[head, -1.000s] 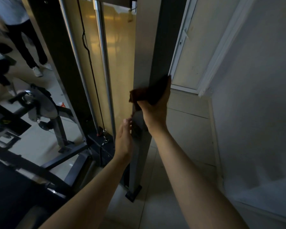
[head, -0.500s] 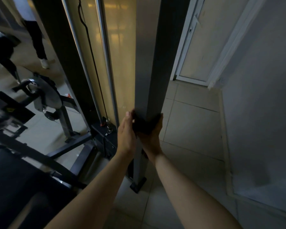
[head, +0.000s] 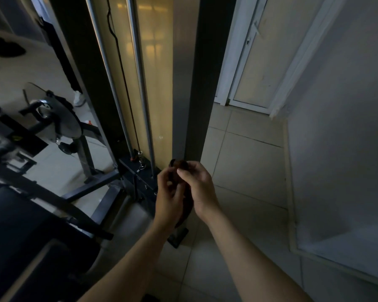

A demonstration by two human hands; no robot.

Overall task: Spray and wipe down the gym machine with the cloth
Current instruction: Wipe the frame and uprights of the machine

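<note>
holding the cloth (head: 182,165) bunched between both hands, i am pinching its top with the fingertips of my right hand (head: 200,186) while my left hand (head: 169,198) is curling around its lower part; both are gripping the cloth and nothing else; the rest of it is hanging down dark between my palms, and how it is folded is too dim for me to tell; my hands are sitting close together, fingers nearly touching, in front of the lower end of the gym machine's upright post (head: 190,83); whether the cloth is touching the metal here i cannot tell; the post is what matters for what i am about to do; it is lying straight ahead of my grip and its long axis is running vertically, from its foot (head: 178,236) on the tiled floor (head: 244,162) just below my wrists up past the top of my view; so i am judging that nearly all the surface left to wipe is lying above my hands, and any stroke should be travelling along that vertical line; my right hand is sitting slightly higher and nearer the post's dark side face, so it is looking the better one to carry the cloth; off to the left, the two guide rods (head: 140,83) and the black cable (head: 120,68) are running parallel to the post, well within my left hand's side; no spray bottle is showing anywhere.
</note>
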